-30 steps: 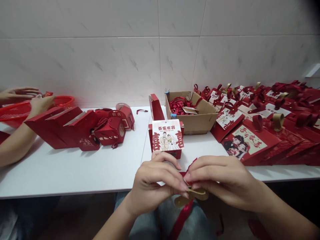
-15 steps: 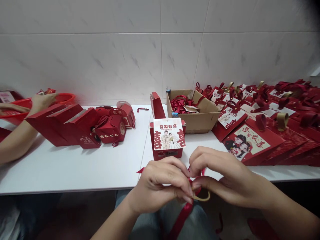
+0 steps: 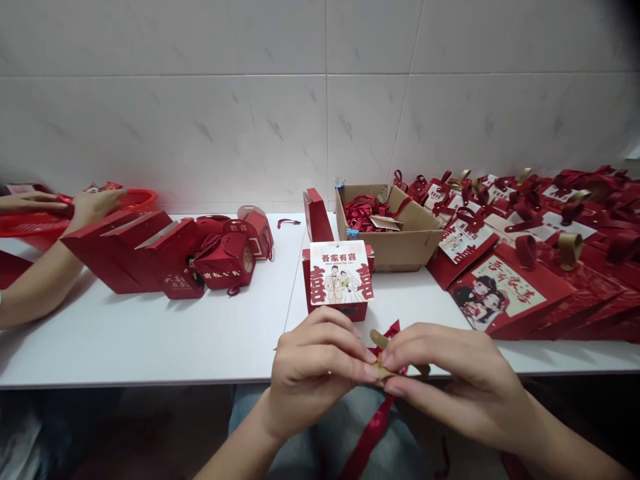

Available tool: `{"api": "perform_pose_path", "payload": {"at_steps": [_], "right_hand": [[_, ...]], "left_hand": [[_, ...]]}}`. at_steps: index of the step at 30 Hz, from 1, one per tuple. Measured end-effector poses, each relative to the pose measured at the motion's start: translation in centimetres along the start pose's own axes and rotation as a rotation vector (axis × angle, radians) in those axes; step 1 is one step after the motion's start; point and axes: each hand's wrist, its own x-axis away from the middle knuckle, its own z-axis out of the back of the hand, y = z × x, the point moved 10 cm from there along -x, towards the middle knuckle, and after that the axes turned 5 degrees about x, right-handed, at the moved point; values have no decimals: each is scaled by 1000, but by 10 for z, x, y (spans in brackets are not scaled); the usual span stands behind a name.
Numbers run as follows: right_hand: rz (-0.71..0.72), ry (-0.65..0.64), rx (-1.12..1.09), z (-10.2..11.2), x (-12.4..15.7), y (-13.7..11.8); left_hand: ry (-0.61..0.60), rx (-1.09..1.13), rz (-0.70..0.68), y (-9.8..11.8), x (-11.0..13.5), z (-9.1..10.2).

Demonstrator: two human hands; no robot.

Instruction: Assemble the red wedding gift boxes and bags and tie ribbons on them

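My left hand (image 3: pixel 320 367) and my right hand (image 3: pixel 445 380) meet above the table's front edge, thumbs and fingertips pinched together on a ribbon. Between them shows the gold ribbon (image 3: pixel 381 339), bent into a loop, along with a dark red ribbon (image 3: pixel 373 433) that hangs down over my lap. The fingers partly hide where the two ribbons meet. Just beyond my left hand stands a red gift box (image 3: pixel 313 313) with a white card (image 3: pixel 341 273) on its front, printed with a bride and groom. Another narrow red box (image 3: pixel 319 215) is behind it.
A cardboard box (image 3: pixel 400 250) of red ribbons stands behind. Many red gift boxes with ribbon loops (image 3: pixel 530 287) crowd the right. Folded red boxes (image 3: pixel 135 253) and small red boxes (image 3: pixel 225 260) stand left. A co-worker's arm (image 3: pixel 50 280) reaches by a red basin (image 3: pixel 143 198).
My fingers have shifted slightly on the ribbons, and the gold loop now stands up above them rather than hanging below. The co-worker's hands have moved at the basin.
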Motion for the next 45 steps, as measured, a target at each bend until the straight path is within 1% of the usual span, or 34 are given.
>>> {"api": "perform_pose_path", "payload": {"at_steps": [3, 5, 7, 10, 12, 15, 17, 19, 20, 21, 23, 25, 26, 27, 28, 29, 30, 31, 33, 34, 35, 37, 38, 40, 42, 45], "right_hand": [[53, 6, 10, -1, -3, -6], [38, -31, -41, -5, -4, -4], [-13, -70, -104, -10, -5, 2], [-99, -99, -186, -18, -4, 16], [-164, -97, -234, -23, -3, 28], [-238, -82, -273, -27, -2, 42], [-217, -75, -271, -27, -4, 42], [-147, -77, -236, -24, -7, 37], [-109, -81, -215, -22, -7, 34], [-81, -81, -196, -20, -7, 32], [-62, -37, -164, -11, -7, 37], [-95, 92, -85, 8, -6, 53], [-124, 171, -15, 19, -6, 64], [-157, 237, 60, 29, -6, 76], [-186, 267, 127, 35, -8, 88], [-214, 255, 171, 37, -11, 100], [-233, 206, 191, 33, -15, 111], [-242, 137, 188, 27, -20, 121], [-237, 13, 149, 12, -29, 133], [-223, -12, 122, 7, -33, 135], [-205, -13, 93, 3, -36, 136], [-152, 38, 44, 1, -41, 133], [-126, 75, 30, 1, -43, 131], [-88, 138, 30, 1, -46, 128], [-68, 180, 64, 2, -47, 126], [-37, 219, 122, 3, -50, 123]], "left_hand": [[-8, -34, -13, 2, 1, 1], [-10, -106, -38, 6, 3, 2], [-15, -219, -75, 9, 7, 2], [-86, -353, -120, 10, 14, -4], [-132, -389, -126, 8, 18, -7], [-163, -378, -107, 8, 20, -9], [-222, -375, -58, 7, 19, -13], [-275, -393, 5, 6, 18, -13], [-283, -407, 33, 4, 16, -9], [-265, -423, 55, 2, 14, -1], [-145, -451, 100, -8, 8, 27], [91, -436, 164, -29, 4, 69], [143, -407, 213, -45, 2, 84], [128, -365, 271, -64, 0, 91], [71, -316, 331, -84, -3, 93], [-3, -251, 392, -104, -5, 91], [-74, -160, 441, -119, -7, 86], [-112, -62, 461, -129, -9, 82], [-151, 110, 519, -143, -12, 72], [-154, 174, 551, -147, -12, 68], [-153, 217, 586, -150, -12, 64], [-130, 249, 617, -152, -11, 58], [-112, 243, 604, -151, -11, 57], [-76, 198, 536, -147, -12, 58], [-63, 109, 432, -141, -15, 59], [-87, -66, 258, -129, -18, 59]]}}
